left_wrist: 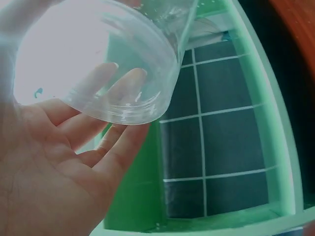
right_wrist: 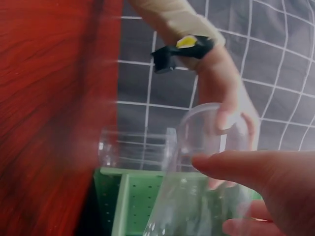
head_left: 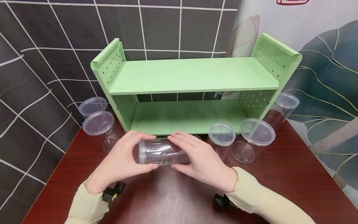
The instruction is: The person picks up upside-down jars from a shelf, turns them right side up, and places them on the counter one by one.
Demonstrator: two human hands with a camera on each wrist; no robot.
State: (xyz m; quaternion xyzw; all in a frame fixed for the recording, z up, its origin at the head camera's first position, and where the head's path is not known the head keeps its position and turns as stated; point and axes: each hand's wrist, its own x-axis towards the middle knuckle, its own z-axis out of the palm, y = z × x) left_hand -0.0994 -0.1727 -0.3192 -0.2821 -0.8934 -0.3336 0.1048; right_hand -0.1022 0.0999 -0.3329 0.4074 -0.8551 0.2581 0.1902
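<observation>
A clear plastic jar (head_left: 162,151) lies sideways in the air above the table, its lidded end to the left. My left hand (head_left: 123,158) grips that lid end, thumb below and fingers above. My right hand (head_left: 202,160) holds the jar's body near its other end, which the palm hides. In the left wrist view the round, translucent lid (left_wrist: 142,110) shows between thumb and curved fingers. From the right wrist, the jar (right_wrist: 197,196) is seen with both hands around it.
Behind the hands stands a green two-tier shelf (head_left: 193,76) on a reddish-brown table (head_left: 156,202). Two lidded jars, one nearer (head_left: 98,123), stand at its left. To the right are three more: a narrow jar (head_left: 222,134), a wide jar (head_left: 257,132) and a rear jar (head_left: 287,101).
</observation>
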